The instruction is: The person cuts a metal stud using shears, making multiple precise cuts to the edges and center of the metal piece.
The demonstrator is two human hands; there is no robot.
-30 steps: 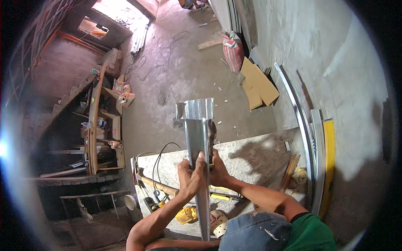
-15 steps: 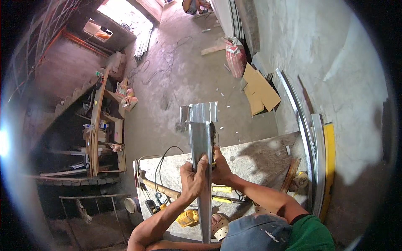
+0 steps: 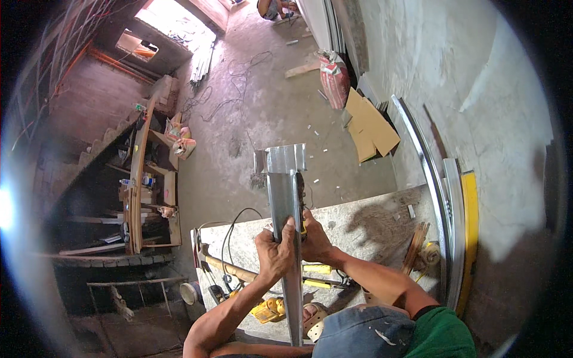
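Note:
An upright galvanized metal channel has a short, wider metal piece across its top end, above a pale, stained slab. My left hand is closed round the channel, thumb along its face. My right hand is closed on a dark tool with yellow on its handle, behind the channel's right edge and mostly hidden. A yellow power tool, a wooden-handled tool and cables lie on the slab below.
Metal lengths and a yellow bar lean at the right wall. Brown board pieces and a red-white sack lie beyond. A crouching person is at the far top. Wooden planks and shelving stand left, below stairs.
The room sits slightly lower in the picture than a second ago, showing more of the far person. My hands and the channel have shifted only slightly, with the same grip.

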